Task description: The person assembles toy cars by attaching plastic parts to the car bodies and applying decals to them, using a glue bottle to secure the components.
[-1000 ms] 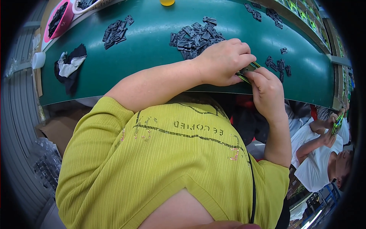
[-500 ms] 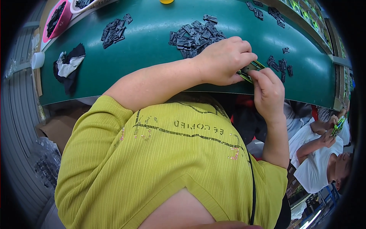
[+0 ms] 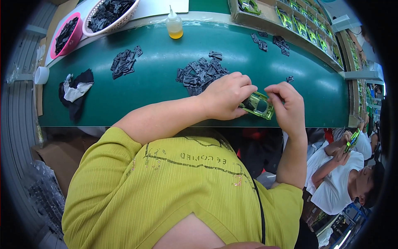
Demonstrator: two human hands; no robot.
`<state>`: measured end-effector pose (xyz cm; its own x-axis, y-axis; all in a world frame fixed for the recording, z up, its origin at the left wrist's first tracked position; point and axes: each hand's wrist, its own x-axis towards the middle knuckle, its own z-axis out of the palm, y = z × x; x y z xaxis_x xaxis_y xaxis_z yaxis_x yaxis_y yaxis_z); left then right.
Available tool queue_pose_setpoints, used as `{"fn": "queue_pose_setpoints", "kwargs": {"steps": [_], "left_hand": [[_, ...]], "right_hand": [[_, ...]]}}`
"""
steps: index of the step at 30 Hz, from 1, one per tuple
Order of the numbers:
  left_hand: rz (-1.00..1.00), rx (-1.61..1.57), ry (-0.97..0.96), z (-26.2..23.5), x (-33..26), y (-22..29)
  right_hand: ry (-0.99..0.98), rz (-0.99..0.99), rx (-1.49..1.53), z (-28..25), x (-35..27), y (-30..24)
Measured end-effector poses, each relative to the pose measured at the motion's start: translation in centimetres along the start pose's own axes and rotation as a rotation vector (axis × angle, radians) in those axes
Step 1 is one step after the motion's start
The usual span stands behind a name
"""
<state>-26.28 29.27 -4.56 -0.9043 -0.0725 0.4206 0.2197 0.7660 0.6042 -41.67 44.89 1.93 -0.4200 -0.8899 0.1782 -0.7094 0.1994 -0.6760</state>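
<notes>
My left hand is closed on the left end of a bright green toy-car body shell, held tilted above the table's near edge. A dark part shows inside the shell near my fingers. My right hand is at the shell's right end, thumb and forefinger pinched close to its upper corner. Whether a small piece is between those fingertips I cannot make out. Beside my left hand lies a large heap of flat black plastic parts.
Smaller black piles lie at left and far right. A dropper bottle of yellow liquid, a pink basin, a pale basket and a dark cloth are around. Trays of green shells line the back right; a co-worker sits right.
My view has shifted, bringing the whole bottle into sight. The shell is turned so more of its openings show. My right fingers have risen from its lower edge to its upper corner.
</notes>
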Motion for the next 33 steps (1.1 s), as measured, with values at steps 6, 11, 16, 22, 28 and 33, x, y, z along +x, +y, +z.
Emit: {"fn": "queue_pose_setpoints", "kwargs": {"steps": [6,11,16,22,28,33], "left_hand": [[0.001,-0.001,0.020,-0.2,0.5,-0.6],[-0.004,0.043,0.016,-0.1,0.5,-0.6],[0.016,0.049,0.043,0.0,0.6,-0.6],[0.012,0.046,0.029,-0.2,0.3,0.0],[0.013,0.048,0.020,-0.1,0.3,-0.3],[-0.016,0.025,0.010,-0.3,0.6,-0.3]], "right_hand": [[-0.164,-0.061,-0.033,0.2,0.9,-0.4],[-0.309,-0.087,-0.400,1.0,0.7,-1.1],[-0.423,0.024,-0.611,1.8,1.2,-1.9],[-0.474,0.070,-0.546,2.0,1.2,-1.8],[-0.472,0.093,-0.435,1.8,1.7,-1.0],[-0.445,0.088,-0.517,1.9,1.5,-1.4]]}}
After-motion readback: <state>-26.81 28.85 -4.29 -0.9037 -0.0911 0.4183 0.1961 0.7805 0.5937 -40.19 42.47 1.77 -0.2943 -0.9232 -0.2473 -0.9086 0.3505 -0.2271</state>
